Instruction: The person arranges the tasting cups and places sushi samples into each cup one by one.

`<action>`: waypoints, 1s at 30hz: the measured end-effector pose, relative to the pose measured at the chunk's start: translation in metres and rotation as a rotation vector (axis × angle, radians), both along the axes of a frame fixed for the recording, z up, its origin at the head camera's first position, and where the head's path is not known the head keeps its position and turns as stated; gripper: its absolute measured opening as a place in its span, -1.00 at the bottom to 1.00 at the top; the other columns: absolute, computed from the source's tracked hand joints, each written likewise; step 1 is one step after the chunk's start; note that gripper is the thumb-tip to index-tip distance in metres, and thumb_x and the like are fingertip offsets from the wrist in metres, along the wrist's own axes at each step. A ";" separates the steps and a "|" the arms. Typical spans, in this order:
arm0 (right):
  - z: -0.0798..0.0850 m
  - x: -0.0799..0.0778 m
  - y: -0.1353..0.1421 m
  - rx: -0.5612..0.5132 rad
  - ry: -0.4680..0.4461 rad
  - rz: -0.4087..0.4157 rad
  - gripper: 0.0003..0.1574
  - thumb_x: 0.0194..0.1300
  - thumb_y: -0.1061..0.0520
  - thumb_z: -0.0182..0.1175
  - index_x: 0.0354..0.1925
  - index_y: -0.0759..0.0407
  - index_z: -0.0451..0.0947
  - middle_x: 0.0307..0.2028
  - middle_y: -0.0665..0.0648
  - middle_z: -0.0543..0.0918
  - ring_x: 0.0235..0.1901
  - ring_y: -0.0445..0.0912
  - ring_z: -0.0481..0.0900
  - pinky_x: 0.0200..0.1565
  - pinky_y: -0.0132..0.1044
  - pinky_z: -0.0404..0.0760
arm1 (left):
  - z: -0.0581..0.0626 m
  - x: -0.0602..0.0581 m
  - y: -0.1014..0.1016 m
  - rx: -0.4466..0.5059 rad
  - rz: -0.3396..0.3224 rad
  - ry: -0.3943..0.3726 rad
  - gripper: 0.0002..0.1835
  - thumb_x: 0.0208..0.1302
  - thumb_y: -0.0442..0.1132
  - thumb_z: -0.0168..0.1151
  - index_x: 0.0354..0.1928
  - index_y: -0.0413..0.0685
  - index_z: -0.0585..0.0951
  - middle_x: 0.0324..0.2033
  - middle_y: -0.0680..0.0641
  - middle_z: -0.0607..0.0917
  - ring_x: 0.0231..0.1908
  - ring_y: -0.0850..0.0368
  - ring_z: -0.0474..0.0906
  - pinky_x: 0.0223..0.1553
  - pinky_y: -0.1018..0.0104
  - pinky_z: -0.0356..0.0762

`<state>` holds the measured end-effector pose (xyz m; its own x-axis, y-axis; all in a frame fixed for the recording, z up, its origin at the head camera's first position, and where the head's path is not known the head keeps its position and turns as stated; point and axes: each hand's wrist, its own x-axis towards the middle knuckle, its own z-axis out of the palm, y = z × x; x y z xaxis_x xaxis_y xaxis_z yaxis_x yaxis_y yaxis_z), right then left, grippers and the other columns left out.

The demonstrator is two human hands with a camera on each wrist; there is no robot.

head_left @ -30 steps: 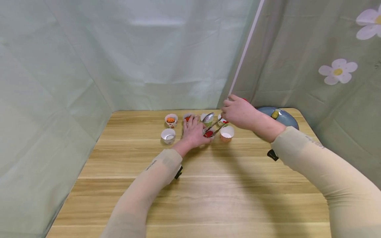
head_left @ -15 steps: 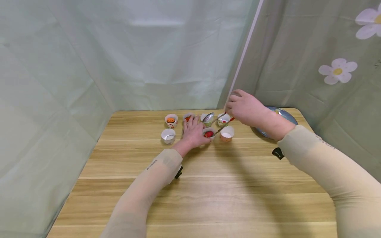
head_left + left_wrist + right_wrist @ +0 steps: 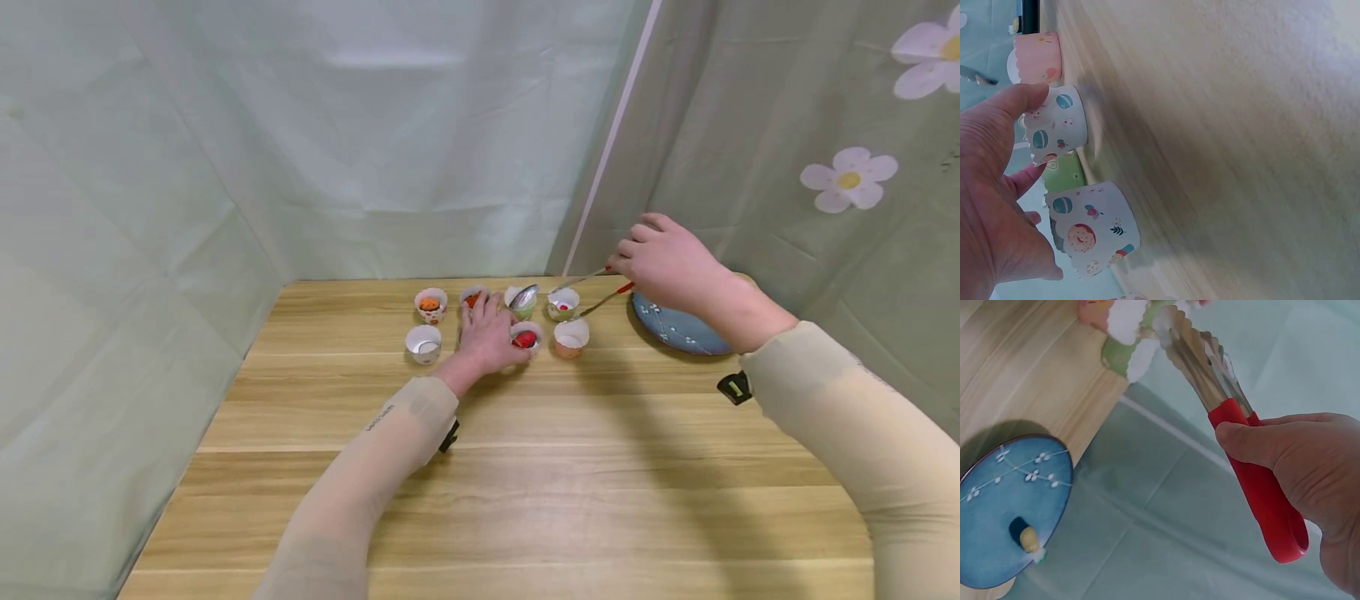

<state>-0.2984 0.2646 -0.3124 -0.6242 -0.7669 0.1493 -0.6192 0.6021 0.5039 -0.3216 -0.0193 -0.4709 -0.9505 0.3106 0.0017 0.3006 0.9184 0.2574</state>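
Observation:
Near the middle of the cup group, my left hand (image 3: pixel 486 337) pinches a white printed paper cup (image 3: pixel 1060 128) between thumb and a finger. A red piece (image 3: pixel 524 339) lies inside that cup. A second printed paper cup (image 3: pixel 1097 228) is just beside the palm in the left wrist view. My right hand (image 3: pixel 671 262) holds red-handled metal tongs (image 3: pixel 1254 481) above the table's back right. Their tips stand apart, with nothing visible between them, and overlap the cups at the right end in the head view.
Other paper cups stand around: one with orange pieces (image 3: pixel 431 305), a plain-bottomed white one (image 3: pixel 424 343), an orange one (image 3: pixel 570 340). A metal spoon (image 3: pixel 523 295) leans in a green cup. A blue plate (image 3: pixel 1016 506) at right bears a small yellowish piece (image 3: pixel 1029 539).
My right hand has moved right and slightly up, drawing the tongs away from the cup with the red piece toward the plate. The left hand has stayed put.

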 end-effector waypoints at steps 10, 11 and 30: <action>-0.006 0.010 0.043 -0.073 0.009 -0.031 -0.34 -0.16 0.17 0.67 -0.01 0.22 0.70 -0.19 0.18 0.71 -0.11 0.22 0.55 0.29 0.22 0.34 | 0.007 0.008 -0.014 0.059 -0.087 0.017 -0.14 0.12 0.37 0.39 0.37 0.07 0.50 0.57 -0.18 0.10 0.57 -0.24 -0.24 0.47 -0.34 -0.32; -0.007 0.012 0.048 -0.080 0.008 -0.032 -0.31 -0.18 0.16 0.68 -0.01 0.23 0.70 -0.19 0.18 0.70 -0.12 0.22 0.55 0.27 0.21 0.35 | 0.008 0.009 -0.014 0.062 -0.095 0.017 -0.13 0.12 0.37 0.39 0.39 0.07 0.49 0.57 -0.18 0.10 0.57 -0.24 -0.24 0.47 -0.34 -0.32; -0.019 0.036 0.140 -0.132 -0.087 -0.276 -0.30 -0.10 0.05 0.63 0.02 0.29 0.66 -0.21 0.24 0.69 -0.14 0.24 0.55 0.16 0.29 0.35 | 0.020 0.015 0.023 -0.032 -0.189 0.075 -0.47 0.20 0.42 0.30 -0.09 0.18 0.67 0.57 -0.09 0.11 0.56 -0.22 -0.17 0.47 -0.37 -0.29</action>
